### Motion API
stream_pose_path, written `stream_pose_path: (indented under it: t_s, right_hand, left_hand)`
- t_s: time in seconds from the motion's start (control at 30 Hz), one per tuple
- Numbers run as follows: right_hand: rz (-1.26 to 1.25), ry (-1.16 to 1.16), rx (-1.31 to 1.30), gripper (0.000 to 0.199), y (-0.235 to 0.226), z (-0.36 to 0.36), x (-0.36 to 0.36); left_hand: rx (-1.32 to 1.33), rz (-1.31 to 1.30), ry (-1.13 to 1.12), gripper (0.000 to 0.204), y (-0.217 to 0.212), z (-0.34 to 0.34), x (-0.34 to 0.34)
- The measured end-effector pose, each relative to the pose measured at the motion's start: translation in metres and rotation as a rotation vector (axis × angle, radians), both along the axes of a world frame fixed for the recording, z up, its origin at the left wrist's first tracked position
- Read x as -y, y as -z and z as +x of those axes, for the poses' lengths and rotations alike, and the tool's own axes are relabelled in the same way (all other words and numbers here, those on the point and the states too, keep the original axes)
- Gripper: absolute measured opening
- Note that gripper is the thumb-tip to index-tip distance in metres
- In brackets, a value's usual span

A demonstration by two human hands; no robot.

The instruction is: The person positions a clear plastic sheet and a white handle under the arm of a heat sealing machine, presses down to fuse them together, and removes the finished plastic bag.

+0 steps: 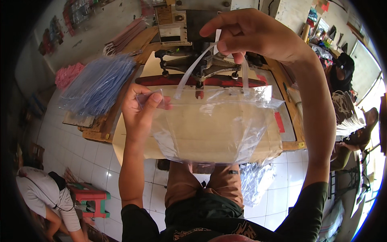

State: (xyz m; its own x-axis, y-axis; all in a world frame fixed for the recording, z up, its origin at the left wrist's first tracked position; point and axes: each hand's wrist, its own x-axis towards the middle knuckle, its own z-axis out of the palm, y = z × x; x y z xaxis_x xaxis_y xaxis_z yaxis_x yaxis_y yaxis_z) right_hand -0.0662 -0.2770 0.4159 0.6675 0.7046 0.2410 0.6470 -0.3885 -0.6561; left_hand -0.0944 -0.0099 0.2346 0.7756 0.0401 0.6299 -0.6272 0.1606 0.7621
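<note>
A clear plastic bag [213, 127] hangs before me above a tan sheet [125, 133], its top edge away from me. My left hand [139, 107] is closed on the bag's upper left corner, thumb on top of the film. Higher up, my right hand [258, 36] pinches the bag's translucent strap handle [191, 70] between thumb and fingers. The strap arches up from the bag's top edge, with both its ends at that edge. Just beyond the bag is a press machine [201, 66] with a red bar [161, 80] across it.
A stack of bluish clear plastic sheets [100, 82] lies at left, beside a pink bundle [68, 74]. More clear plastic [258, 183] lies near my legs. A red and green stool [90, 199] and a bending person [48, 197] are at lower left. Other people [358, 133] are at right.
</note>
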Motion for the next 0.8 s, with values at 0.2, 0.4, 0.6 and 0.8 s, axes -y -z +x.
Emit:
stream_pose_path:
  t_s: [0.2, 0.4, 0.6, 0.8]
  right_hand:
    - [-0.020, -0.027, -0.090, 0.037, -0.010, 0.001, -0.001]
    - [-0.097, 0.019, -0.053, 0.042, -0.010, 0.007, -0.005]
    - [-0.034, 0.022, -0.016, 0.037, -0.009, 0.004, -0.006]
    - [-0.026, -0.013, -0.037, 0.039, -0.006, 0.008, 0.002]
  left_hand:
    - [0.049, 0.086, -0.069, 0.031, 0.002, 0.000, -0.005]
    - [0.060, 0.081, -0.074, 0.033, 0.003, 0.002, -0.005]
    - [0.071, 0.041, -0.059, 0.029, 0.002, 0.001, -0.002]
    - [-0.047, 0.007, 0.031, 0.021, 0.004, 0.001, -0.003]
